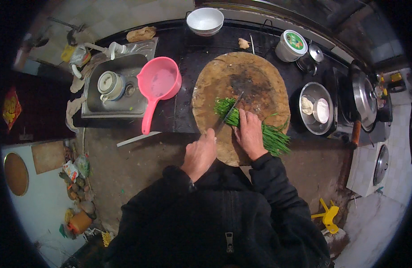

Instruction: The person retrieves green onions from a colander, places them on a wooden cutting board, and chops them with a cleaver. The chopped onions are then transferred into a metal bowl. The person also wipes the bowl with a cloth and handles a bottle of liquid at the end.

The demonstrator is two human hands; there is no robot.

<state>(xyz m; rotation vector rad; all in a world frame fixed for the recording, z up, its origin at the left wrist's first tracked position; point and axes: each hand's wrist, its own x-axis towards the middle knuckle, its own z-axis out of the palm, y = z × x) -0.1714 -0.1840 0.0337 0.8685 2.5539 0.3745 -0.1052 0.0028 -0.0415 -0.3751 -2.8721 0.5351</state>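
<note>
On a round wooden chopping block point(239, 77) lies a bundle of long green leaves, likely garlic chives point(274, 139), pointing to the lower right. My left hand point(201, 150) grips the handle of a kitchen knife point(230, 111), whose blade stands on edge across the bundle. My right hand point(251, 134) presses on the bundle just right of the blade, fingers curled over it. Chopped green pieces point(222, 104) lie in a small heap on the blade's left side. The knife's handle is mostly hidden in my left hand.
A pink plastic dipper point(175, 83) stands between the block and a steel sink point(92, 112) holding a lidded pot. White bowls point(205, 20), a ginger piece point(243, 43) and a lidded plastic tub point(282, 50) are behind. A steel basin point(313, 128) and a lidded wok point(363, 97) are at right.
</note>
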